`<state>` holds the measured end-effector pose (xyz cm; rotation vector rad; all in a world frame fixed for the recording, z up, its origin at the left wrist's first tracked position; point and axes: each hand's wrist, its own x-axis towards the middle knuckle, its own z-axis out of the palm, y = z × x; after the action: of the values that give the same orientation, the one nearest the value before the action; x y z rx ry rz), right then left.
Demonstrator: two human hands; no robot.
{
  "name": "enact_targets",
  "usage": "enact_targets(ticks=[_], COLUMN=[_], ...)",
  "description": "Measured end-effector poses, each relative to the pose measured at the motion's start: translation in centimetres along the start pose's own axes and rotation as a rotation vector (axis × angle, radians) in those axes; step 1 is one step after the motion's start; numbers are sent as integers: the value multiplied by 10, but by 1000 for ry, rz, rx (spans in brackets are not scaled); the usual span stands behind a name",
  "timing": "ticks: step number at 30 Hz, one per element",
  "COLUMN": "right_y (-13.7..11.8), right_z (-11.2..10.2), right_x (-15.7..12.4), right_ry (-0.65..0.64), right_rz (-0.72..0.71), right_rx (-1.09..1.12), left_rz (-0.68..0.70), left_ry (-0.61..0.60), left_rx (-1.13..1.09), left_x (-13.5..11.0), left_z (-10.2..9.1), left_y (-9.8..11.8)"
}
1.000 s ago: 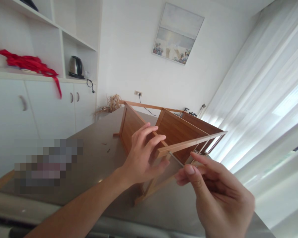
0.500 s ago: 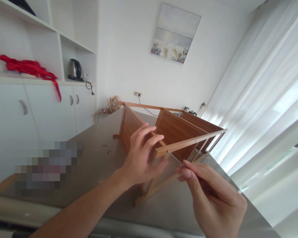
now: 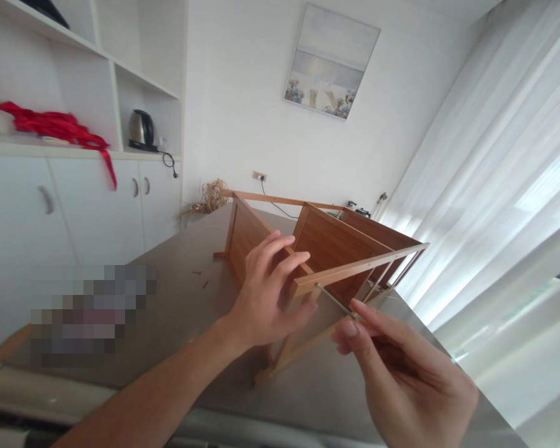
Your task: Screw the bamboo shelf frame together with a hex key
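Observation:
A wooden shelf unit (image 3: 350, 269) lies on its side on the grey table. My left hand (image 3: 266, 295) is loosely around its near corner, fingers over a board's edge and thumb below the end of the side rail (image 3: 336, 274). Pinched between thumb and fingers of my right hand (image 3: 401, 361) is a thin metal hex key (image 3: 336, 298). Its far tip meets a screw spot near the rail's end; the tip's exact seat is too small to make out.
Two small screws (image 3: 205, 284) lie on the table (image 3: 177, 317) left of the shelf. A blurred-out patch (image 3: 93, 317) covers something at the table's left. White cabinets (image 3: 93, 205) with a kettle (image 3: 141, 129) stand behind; a white curtain (image 3: 494, 205) hangs at the right.
My right hand has shifted slightly right and down, its fingers turned a little on the hex key. The left hand and shelf keep their places.

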<state>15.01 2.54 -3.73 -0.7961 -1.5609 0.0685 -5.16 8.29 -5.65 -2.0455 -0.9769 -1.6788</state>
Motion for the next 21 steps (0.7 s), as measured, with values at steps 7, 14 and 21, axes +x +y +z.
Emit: enact_targets(ticks=[7,14,21], right_y=[-8,-8,-11], right_z=[-2,-5,-7], right_x=[5,2,7], right_ry=[-8,-136,-141], right_rz=[-226,-289,-288], right_rx=[-127,-138,-153], left_rz=[-2,2,-4], left_ry=[15,-2,9], left_rx=[-7,-1,0], left_x=[0,-1,-2], left_z=[0,0,0], left_y=[1,-1,0])
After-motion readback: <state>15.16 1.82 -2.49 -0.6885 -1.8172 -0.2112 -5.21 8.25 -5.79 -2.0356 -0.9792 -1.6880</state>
